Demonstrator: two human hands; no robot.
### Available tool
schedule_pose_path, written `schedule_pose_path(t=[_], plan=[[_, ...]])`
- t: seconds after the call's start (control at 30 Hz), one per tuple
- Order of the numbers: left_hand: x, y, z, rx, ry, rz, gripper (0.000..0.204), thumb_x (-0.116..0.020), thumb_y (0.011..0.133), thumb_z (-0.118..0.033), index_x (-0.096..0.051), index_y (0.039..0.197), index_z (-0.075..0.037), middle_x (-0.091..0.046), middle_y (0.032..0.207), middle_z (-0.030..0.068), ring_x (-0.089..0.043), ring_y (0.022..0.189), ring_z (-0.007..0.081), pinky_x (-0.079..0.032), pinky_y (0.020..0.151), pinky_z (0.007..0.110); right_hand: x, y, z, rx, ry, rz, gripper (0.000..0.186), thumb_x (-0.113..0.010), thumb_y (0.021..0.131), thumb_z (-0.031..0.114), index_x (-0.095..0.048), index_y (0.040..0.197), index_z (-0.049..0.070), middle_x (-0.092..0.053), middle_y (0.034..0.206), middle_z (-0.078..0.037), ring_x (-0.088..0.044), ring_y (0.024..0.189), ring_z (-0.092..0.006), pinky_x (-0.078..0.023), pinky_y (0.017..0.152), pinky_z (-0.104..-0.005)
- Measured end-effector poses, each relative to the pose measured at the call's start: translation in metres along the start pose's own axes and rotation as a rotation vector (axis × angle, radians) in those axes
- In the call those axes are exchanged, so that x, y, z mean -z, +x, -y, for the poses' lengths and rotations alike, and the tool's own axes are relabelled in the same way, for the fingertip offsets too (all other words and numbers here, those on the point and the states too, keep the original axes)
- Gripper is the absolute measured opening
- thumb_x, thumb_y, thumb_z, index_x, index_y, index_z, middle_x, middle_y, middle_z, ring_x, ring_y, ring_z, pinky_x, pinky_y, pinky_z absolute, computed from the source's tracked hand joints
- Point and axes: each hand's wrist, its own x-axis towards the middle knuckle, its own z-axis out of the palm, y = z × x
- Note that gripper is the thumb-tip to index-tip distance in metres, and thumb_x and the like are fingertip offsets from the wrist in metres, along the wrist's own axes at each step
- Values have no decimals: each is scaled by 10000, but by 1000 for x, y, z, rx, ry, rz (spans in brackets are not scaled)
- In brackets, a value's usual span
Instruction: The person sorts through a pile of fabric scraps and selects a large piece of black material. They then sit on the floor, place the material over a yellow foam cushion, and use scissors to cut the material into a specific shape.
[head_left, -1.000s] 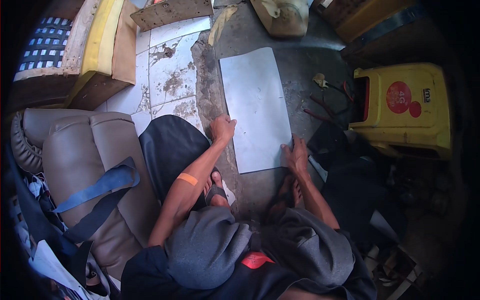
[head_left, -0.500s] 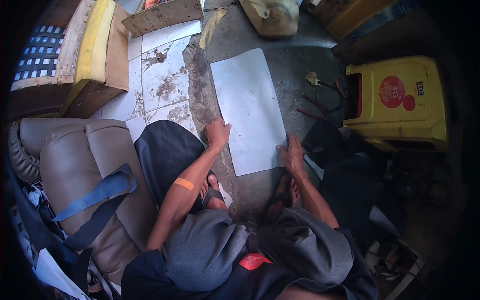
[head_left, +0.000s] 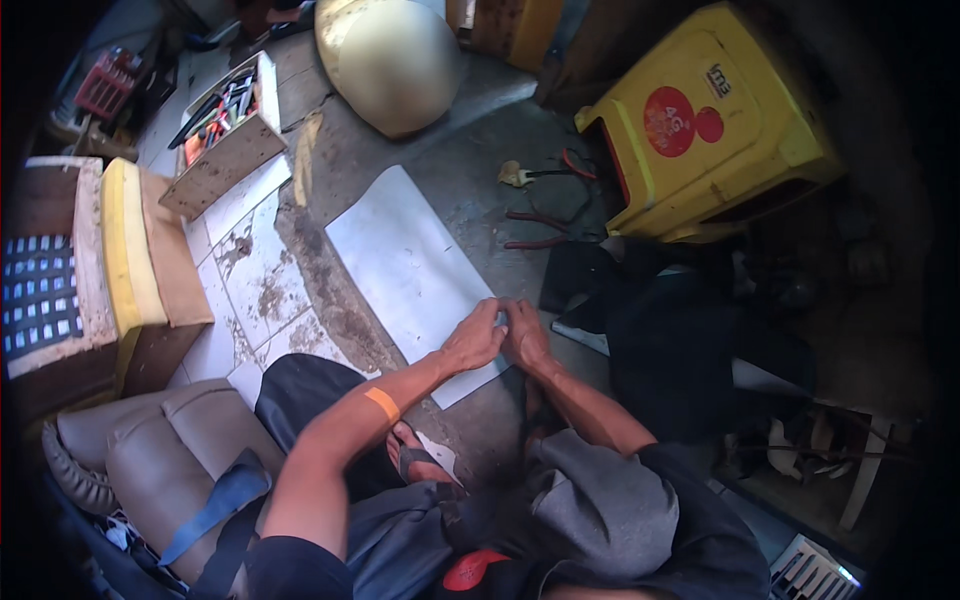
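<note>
a pale grey sheet [head_left: 405,260] lies flat on the concrete floor [head_left: 470,190], running away from the person; the left hand [head_left: 474,338] and the right hand [head_left: 523,335] meet at its near right corner, fingers curled onto the edge, though whether they pinch it or only press cannot be told; red-handled pliers [head_left: 545,215] lie just beyond; a yellow plastic crate [head_left: 720,130] stands to the right; a wooden tool box [head_left: 225,135] sits at far left, a tan seat cushion [head_left: 150,460] by the left knee

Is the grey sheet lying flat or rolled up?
Flat: the grey sheet lies spread on the floor, both hands at its near right corner.
</note>
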Motion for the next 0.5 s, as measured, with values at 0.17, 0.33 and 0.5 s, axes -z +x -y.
schedule_pose_path(t=[0.17, 0.33, 0.5], plan=[[-12, -4, 10, 236, -23, 30, 319, -598, 925, -105, -479, 1187, 34, -540, 1145, 290, -570, 1076, 483, -463, 937, 509, 10, -30, -10, -178, 71, 120, 439, -744, 834, 210, -617, 1190, -13, -650, 1071, -262, -641, 1023, -427, -497, 893, -484], [-14, -1, -23, -98, 254, 73, 469, -640, 928, -196, -481, 1344, -50, -477, 1327, 233, -614, 994, 453, -538, 871, 516, 35, -38, -19, -313, 106, 166, 392, -772, 835, 320, -714, 984, -38, -709, 914, -263, -700, 880, -420, -527, 810, -473], [-7, 11, -23, -67, 335, 405, 415, -626, 936, -212, -536, 1338, -161, -559, 1267, 117, -625, 1052, 391, -536, 863, 492, 41, -28, -21, -262, 50, 300, 387, -765, 836, 298, -717, 1051, -21, -717, 982, -256, -706, 928, -409, -533, 840, -460]])
